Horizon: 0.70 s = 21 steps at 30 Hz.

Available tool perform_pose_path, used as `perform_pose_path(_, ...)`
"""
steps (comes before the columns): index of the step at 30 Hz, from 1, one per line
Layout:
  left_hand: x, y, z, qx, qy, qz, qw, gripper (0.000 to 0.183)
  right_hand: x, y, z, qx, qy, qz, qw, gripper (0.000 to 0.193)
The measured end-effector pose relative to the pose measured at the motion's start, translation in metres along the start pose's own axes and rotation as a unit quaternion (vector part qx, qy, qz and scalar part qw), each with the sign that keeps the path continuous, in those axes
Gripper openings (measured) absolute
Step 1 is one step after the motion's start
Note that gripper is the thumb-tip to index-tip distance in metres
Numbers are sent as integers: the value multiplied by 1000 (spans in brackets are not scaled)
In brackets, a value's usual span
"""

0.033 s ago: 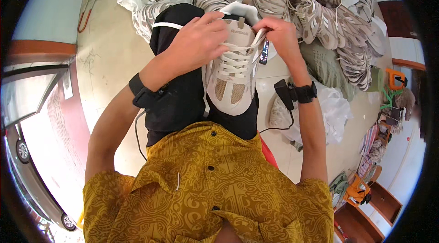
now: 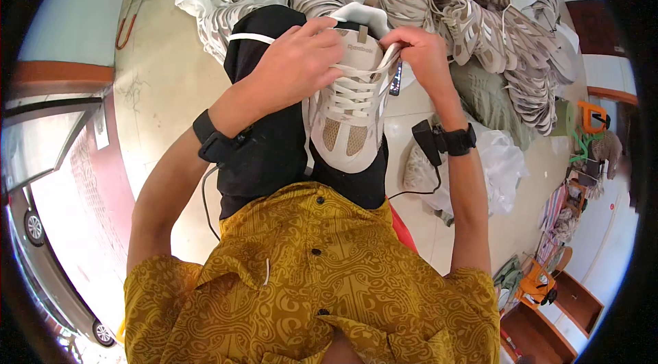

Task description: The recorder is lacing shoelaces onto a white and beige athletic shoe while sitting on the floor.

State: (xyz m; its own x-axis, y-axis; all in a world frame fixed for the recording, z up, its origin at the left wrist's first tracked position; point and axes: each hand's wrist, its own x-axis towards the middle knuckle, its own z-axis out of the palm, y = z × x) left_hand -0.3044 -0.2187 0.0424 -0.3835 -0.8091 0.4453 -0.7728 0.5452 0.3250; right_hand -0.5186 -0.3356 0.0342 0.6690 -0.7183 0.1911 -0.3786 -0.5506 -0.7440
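Note:
A beige and white sneaker [image 2: 351,120] lies on my black-trousered lap, toe toward me. White shoelaces [image 2: 353,93] criss-cross its front below the beige tongue [image 2: 361,54]. My left hand [image 2: 308,55] is closed at the upper left eyelet edge, its bent fingers beside the tongue and hiding what they pinch. From under that hand a white lace strand [image 2: 250,38] lies out over my left knee. At the upper right edge, my right hand [image 2: 418,49] pinches with thumb and forefinger where a lace strand rises to the top eyelets.
Strung bundles of similar beige shoe uppers [image 2: 480,28] heap on the floor ahead and right. A phone [image 2: 395,80] shows beyond the sneaker's right side. A clear plastic bag [image 2: 497,165] lies right of my right forearm. Cables [image 2: 418,192] hang from both wrist devices. Orange-handled cutters [image 2: 127,25] lie far left.

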Motion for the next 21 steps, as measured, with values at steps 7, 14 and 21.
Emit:
perform_pose_path(7,9,6,5,-5,27,18,999,16,-21,-4,-5,43,43,41,997,36)
perform_pose_path(14,8,3,5,-37,28,15,999,14,-18,-9,-34,-268,147,-169,937,26)
perform_pose_path(21,7,1,6,-57,42,8,997,12,-28,9,-64,-232,190,-91,949,22)
